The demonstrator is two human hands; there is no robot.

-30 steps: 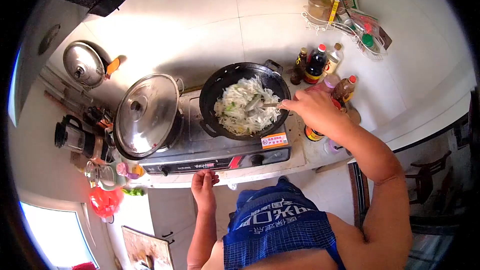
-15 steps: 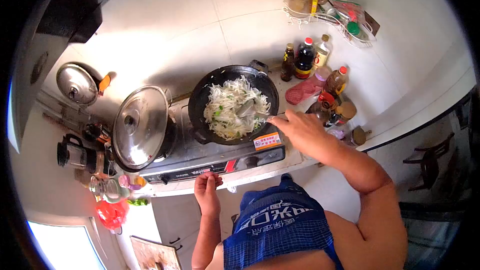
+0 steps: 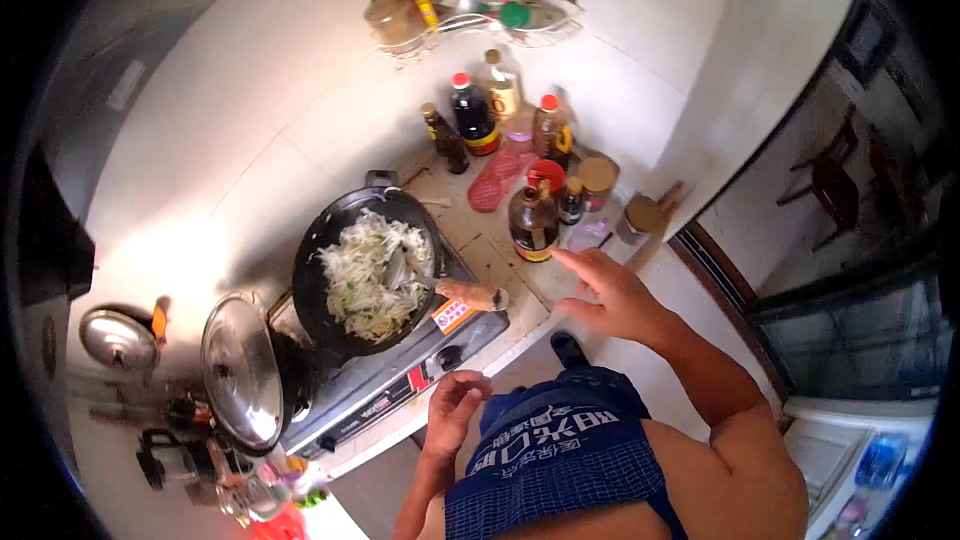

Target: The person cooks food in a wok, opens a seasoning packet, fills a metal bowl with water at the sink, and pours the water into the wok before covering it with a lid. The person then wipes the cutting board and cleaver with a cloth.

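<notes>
Head view: black wok [image 3: 306, 285] seated on the gas stove [image 3: 385, 401], holding shredded white vegetable [image 3: 368, 275] with green pieces.
Spatula [image 3: 470, 293]: blade among the shreds, wooden handle lying out over the wok's rim; ungripped.
Right hand [image 3: 612, 298]: thumb and fingers spread wide, grasping nothing; a fingertip is just beside the dark bottle's base, contact cannot be told.
Dark bottle [image 3: 532, 220]: upright on the tabletop [image 3: 520, 290], right of the wok.
Left hand [image 3: 456, 410]: fingers loosely curled near the stove's front edge; nothing seen in the grasp.
Seasoning corner: red-capped sauce bottle [image 3: 473, 118] upright near the wall, pink mesh bag [image 3: 493, 182] in front.
Far burner: domed steel lid [image 3: 246, 390], tilted in this view, left of the wok.
</notes>
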